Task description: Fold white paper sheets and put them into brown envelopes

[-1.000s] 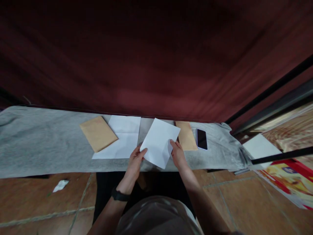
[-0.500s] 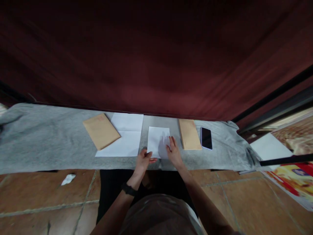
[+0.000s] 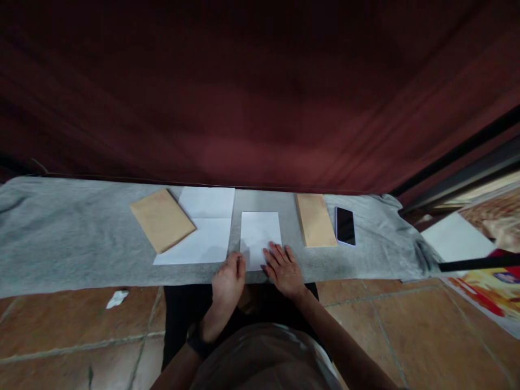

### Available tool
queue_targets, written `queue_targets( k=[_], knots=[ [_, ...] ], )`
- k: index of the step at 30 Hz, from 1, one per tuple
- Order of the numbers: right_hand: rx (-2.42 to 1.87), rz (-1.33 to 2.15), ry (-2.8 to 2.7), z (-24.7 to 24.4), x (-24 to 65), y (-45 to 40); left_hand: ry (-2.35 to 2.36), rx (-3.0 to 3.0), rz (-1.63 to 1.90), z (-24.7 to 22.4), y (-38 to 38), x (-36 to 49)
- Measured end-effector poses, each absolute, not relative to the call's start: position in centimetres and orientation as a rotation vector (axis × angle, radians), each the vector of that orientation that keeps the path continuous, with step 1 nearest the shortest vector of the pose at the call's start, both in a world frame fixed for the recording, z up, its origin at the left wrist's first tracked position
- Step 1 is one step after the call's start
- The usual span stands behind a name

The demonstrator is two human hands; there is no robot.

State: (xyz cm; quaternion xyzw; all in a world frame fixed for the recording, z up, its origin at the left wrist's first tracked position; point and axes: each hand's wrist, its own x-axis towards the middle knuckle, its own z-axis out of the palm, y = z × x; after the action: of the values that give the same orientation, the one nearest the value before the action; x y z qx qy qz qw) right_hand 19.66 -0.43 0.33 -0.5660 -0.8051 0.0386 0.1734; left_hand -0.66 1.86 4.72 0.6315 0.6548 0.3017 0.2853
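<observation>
A folded sheet of white paper [image 3: 255, 233] lies flat on the grey cloth in front of me. My right hand [image 3: 285, 271] rests on its lower right part, palm down with the fingers spread. At the lower left corner of the sheet is my left hand [image 3: 228, 281], its fingers curled closed and the thumb on top; whatever it may hold is hidden. To the left lies a larger white sheet [image 3: 207, 238] with a crease across it, partly covered by a stack of brown envelopes [image 3: 162, 221].
Another stack of brown envelopes [image 3: 316, 221] lies to the right, beside a phone [image 3: 345, 226] with a dark screen. Grey cloth [image 3: 81, 233] covers the narrow table, backed by a dark red curtain [image 3: 252, 108]. A crumpled white scrap [image 3: 117, 299] is on the tiled floor.
My left hand has let go of the folded sheet's lower edge and curled closed at its left corner. My right hand has moved down and left, flat onto the paper.
</observation>
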Motion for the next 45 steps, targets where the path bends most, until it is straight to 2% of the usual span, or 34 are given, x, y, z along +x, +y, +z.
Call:
queue_targets(
  k=[4, 7, 12, 17, 21, 29, 35, 45],
  knots=[
    [-1.592, 0.084, -2.269, 0.1, 19.5, -0.3, 1.270, 2.160, 0.708, 4.5, 5.0, 2.8],
    [-1.582, 0.079, -2.273, 0.1, 19.5, -0.3, 1.117, 2.273, 0.527, 3.2, 8.4, 5.7],
    [-1.582, 0.102, -2.264, 0.2, 19.7, -0.3, 1.100, 2.373, 0.447, 1.4, 13.1, 6.4],
    [-1.595, 0.126, -2.279, 0.7, 19.8, -0.4, 1.330, 2.311, 0.555, 0.9, 15.4, 4.1],
    [-1.610, 0.124, -2.277, 0.7, 19.7, -0.4, 1.475, 2.243, 0.611, 1.2, 12.4, 1.9],
    [-1.604, 0.105, -2.272, 0.1, 19.8, -0.4, 1.126, 2.566, 0.405, 1.1, 2.3, -2.5],
    [-1.552, 0.107, -2.313, 0.3, 20.3, -0.9, 1.152, 2.558, 0.394, 1.6, 2.8, -2.1],
    [-1.473, 0.138, -2.447, 0.3, 22.7, -2.5, 1.089, 2.786, -0.008, 2.5, 3.7, -1.9]
  ],
)
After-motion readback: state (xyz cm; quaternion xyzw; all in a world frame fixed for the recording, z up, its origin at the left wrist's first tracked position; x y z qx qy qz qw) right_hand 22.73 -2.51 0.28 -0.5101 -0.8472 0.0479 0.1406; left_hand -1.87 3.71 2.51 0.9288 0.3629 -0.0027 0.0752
